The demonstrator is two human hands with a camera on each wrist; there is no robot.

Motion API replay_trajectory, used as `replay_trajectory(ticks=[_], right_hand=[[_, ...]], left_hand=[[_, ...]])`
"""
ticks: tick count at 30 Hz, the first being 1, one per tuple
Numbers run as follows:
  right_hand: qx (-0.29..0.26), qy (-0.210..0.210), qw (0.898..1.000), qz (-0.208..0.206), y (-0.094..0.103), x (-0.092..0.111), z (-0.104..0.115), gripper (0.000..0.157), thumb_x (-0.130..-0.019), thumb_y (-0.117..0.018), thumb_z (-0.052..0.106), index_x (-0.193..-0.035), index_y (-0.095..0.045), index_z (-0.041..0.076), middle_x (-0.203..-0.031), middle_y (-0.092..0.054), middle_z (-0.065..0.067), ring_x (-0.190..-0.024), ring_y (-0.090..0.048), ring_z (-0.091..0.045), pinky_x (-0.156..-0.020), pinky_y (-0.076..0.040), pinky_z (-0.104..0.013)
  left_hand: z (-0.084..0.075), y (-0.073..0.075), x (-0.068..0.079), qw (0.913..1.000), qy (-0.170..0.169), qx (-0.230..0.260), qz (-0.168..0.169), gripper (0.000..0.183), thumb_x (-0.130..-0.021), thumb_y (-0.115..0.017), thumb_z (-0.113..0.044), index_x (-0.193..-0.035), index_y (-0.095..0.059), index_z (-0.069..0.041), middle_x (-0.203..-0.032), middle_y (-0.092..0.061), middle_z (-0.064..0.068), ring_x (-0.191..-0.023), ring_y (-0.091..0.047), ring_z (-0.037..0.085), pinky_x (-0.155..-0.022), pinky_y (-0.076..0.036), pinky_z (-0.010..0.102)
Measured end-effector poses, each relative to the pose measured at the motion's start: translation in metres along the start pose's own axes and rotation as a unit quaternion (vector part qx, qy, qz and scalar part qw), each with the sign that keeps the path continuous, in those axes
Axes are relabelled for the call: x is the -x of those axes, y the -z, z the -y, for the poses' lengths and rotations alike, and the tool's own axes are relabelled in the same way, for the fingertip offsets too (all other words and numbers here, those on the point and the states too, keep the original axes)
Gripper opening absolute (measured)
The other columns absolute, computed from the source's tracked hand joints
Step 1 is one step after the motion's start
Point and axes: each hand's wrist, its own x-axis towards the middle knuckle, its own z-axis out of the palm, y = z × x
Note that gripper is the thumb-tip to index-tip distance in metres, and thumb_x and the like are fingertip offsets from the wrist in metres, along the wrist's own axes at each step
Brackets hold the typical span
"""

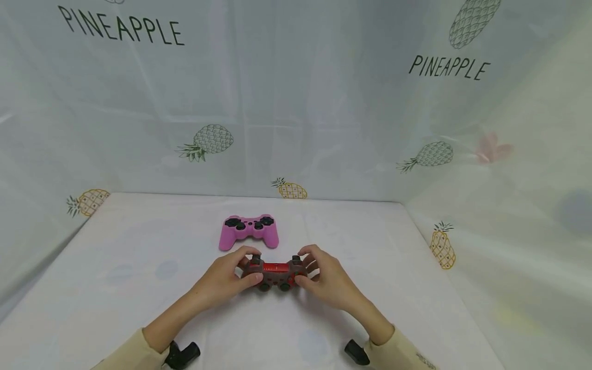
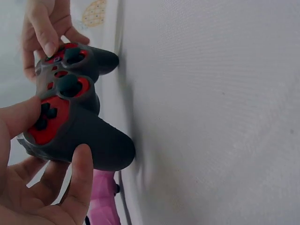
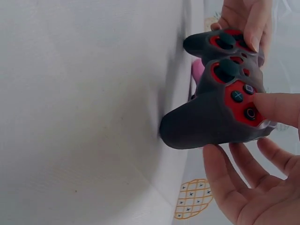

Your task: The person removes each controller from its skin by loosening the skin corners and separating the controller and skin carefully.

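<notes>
A red game controller in a dark grey sleeve [image 1: 276,275] is held between both hands, tilted up with its handles toward the table. My left hand [image 1: 227,276] grips its left end, thumb [image 2: 21,117] on the face by the direction pad and fingers behind. At the other end my right hand [image 1: 330,277] pinches it, thumb [image 3: 276,108] by the round buttons and fingers beneath. In both wrist views the handle tips meet or nearly meet the cloth. Just beyond lies a pink controller [image 1: 250,231], face up, touched by neither hand.
A white cloth [image 1: 139,257] covers the table. Behind and beside it hangs a pale curtain [image 1: 324,103] printed with pineapples. Black wrist mounts [image 1: 182,354] sit by the sleeves near the front.
</notes>
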Motion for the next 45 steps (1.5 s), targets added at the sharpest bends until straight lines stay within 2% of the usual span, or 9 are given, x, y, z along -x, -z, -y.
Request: replay_trajectory(ticks=[6, 10, 15, 23, 27, 33, 35, 40, 45], right_hand=[[0.049, 0.022, 0.998, -0.032, 0.002, 0.004, 0.005, 0.036, -0.090, -0.085, 0.013, -0.116, -0.060, 0.015, -0.101, -0.063, 0.004, -0.081, -0.066, -0.011, -0.070, -0.058, -0.028], [0.065, 0.034, 0.996, -0.048, 0.001, 0.006, 0.008, 0.034, -0.088, -0.087, 0.015, -0.110, -0.061, 0.015, -0.096, -0.062, 0.001, -0.076, -0.066, -0.016, -0.067, -0.056, -0.026], [0.086, 0.025, 0.994, -0.064, -0.003, 0.005, 0.011, 0.036, -0.085, -0.090, 0.018, -0.105, -0.060, 0.016, -0.091, -0.061, 0.000, -0.073, -0.065, -0.021, -0.066, -0.051, -0.025], [0.125, 0.023, 0.989, -0.070, -0.007, 0.000, 0.017, 0.036, -0.084, -0.088, 0.021, -0.101, -0.056, 0.017, -0.067, -0.051, 0.004, -0.062, -0.044, -0.006, -0.057, -0.038, -0.023], [0.111, 0.021, 0.992, -0.049, -0.006, -0.001, 0.020, 0.034, -0.086, -0.086, 0.019, -0.103, -0.056, 0.017, -0.064, -0.047, 0.010, -0.058, -0.044, -0.002, -0.054, -0.039, -0.022], [0.091, 0.034, 0.995, 0.001, 0.003, -0.002, 0.020, 0.029, -0.091, -0.082, 0.017, -0.108, -0.059, 0.016, -0.065, -0.050, 0.010, -0.056, -0.044, -0.002, -0.052, -0.040, -0.022], [0.084, 0.042, 0.995, 0.021, 0.007, -0.004, 0.019, 0.027, -0.093, -0.080, 0.018, -0.110, -0.060, 0.016, -0.067, -0.051, 0.010, -0.058, -0.046, -0.002, -0.054, -0.041, -0.023], [0.054, 0.050, 0.994, 0.079, 0.020, -0.016, 0.010, 0.017, -0.100, -0.071, 0.024, -0.115, -0.069, 0.016, -0.085, -0.059, 0.007, -0.070, -0.055, -0.010, -0.063, -0.047, -0.027], [-0.005, 0.020, 0.985, 0.172, 0.033, -0.031, -0.002, 0.023, -0.108, -0.058, 0.028, -0.122, -0.074, 0.021, -0.107, -0.066, 0.005, -0.082, -0.062, -0.020, -0.068, -0.054, -0.031]], left_hand=[[0.001, 0.000, 0.002, 0.9998, -0.015, -0.004, 0.009, 0.051, -0.094, -0.082, -0.040, -0.134, -0.062, -0.015, -0.102, -0.069, 0.002, -0.059, -0.061, 0.011, -0.061, -0.051, 0.029], [0.000, -0.001, 0.003, 0.9996, -0.024, -0.013, 0.011, 0.045, -0.093, -0.083, -0.042, -0.126, -0.063, -0.020, -0.099, -0.069, -0.003, -0.064, -0.061, 0.012, -0.062, -0.051, 0.029], [-0.002, -0.002, 0.003, 0.9985, -0.037, -0.040, 0.006, 0.040, -0.091, -0.085, -0.042, -0.118, -0.061, -0.025, -0.093, -0.067, -0.009, -0.080, -0.060, 0.013, -0.068, -0.047, 0.030], [-0.002, -0.003, 0.004, 0.9971, -0.050, -0.057, 0.011, 0.037, -0.090, -0.085, -0.038, -0.115, -0.060, -0.027, -0.091, -0.067, -0.016, -0.086, -0.061, 0.009, -0.073, -0.047, 0.030], [-0.004, -0.002, 0.003, 0.9968, -0.053, -0.057, 0.019, 0.035, -0.091, -0.085, -0.037, -0.114, -0.060, -0.028, -0.093, -0.068, -0.018, -0.089, -0.062, 0.008, -0.076, -0.048, 0.031], [-0.006, 0.001, 0.004, 0.9968, -0.057, -0.040, 0.039, 0.039, -0.089, -0.087, -0.035, -0.115, -0.061, -0.024, -0.094, -0.066, -0.010, -0.080, -0.060, 0.015, -0.060, -0.050, 0.028], [-0.007, 0.002, 0.005, 0.9964, -0.061, -0.038, 0.046, 0.040, -0.088, -0.089, -0.035, -0.115, -0.062, -0.023, -0.094, -0.065, -0.009, -0.079, -0.059, 0.017, -0.059, -0.049, 0.028], [-0.008, 0.002, 0.006, 0.9958, -0.063, -0.045, 0.048, 0.041, -0.087, -0.090, -0.033, -0.116, -0.063, -0.022, -0.095, -0.065, -0.010, -0.079, -0.059, 0.017, -0.060, -0.049, 0.027], [-0.008, 0.002, 0.006, 0.9954, -0.058, -0.053, 0.055, 0.041, -0.088, -0.089, -0.033, -0.118, -0.062, -0.024, -0.097, -0.066, -0.011, -0.075, -0.061, 0.013, -0.062, -0.052, 0.028]])
